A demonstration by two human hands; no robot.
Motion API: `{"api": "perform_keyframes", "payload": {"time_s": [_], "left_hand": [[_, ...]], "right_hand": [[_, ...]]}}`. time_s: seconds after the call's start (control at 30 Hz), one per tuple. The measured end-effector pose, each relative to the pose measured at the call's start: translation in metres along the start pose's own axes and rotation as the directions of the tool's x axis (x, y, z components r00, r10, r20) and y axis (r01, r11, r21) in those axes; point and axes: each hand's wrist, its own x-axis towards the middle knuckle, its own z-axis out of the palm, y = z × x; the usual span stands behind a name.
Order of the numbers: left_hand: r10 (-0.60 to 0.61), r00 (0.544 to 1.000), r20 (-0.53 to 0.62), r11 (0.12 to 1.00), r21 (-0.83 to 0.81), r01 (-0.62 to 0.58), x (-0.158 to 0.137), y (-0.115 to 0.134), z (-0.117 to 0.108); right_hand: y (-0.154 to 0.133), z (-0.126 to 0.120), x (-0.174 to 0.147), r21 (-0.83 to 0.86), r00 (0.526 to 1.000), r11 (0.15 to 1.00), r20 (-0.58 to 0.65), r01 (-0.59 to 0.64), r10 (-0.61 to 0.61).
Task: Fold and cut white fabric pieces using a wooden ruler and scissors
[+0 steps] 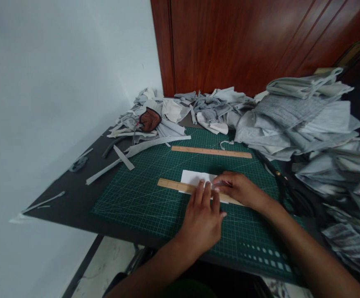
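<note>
On the green cutting mat (142,207) lies a small white rectangular piece (192,177); whether it is paper or cloth I cannot tell. A wooden ruler (169,183) crosses over it, tilted slightly down to the right. My left hand (203,219) presses on the ruler with fingers stretched out. Close beside those fingertips, my right hand (237,188) rests over the right end of the white piece, its fingers drawn together. What they hold, if anything, is too small to make out. The hand also covers part of the ruler.
Farther back lies a second wooden ruler (210,152). Black-handled scissors (287,182) are at the right. Grey fabric (291,120) is piled at back right, with scraps (210,105) along the back. Fabric strips (124,157) and a brown piece (150,119) lie left.
</note>
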Motion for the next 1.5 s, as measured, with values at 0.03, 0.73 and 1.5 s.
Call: {"api": "perform_keyframes", "payload": {"time_s": [0.03, 0.73, 1.5], "left_hand": [[-0.033, 0.999, -0.002, 0.999, -0.004, 0.033, 0.001, -0.001, 0.001], [-0.128, 0.992, 0.004, 0.99, -0.054, 0.128, 0.012, -0.028, -0.011], [-0.276, 0.958, -0.078, 0.939, -0.234, 0.252, 0.015, -0.072, -0.017]], "right_hand": [[0.001, 0.0, 0.0, 0.007, 1.0, 1.0, 0.003, 0.001, -0.001], [0.0, 0.0, 0.0, -0.034, 1.0, 0.999, -0.003, -0.014, 0.014], [-0.001, 0.0, -0.001, -0.035, 1.0, 0.999, -0.001, -0.01, 0.01]]}}
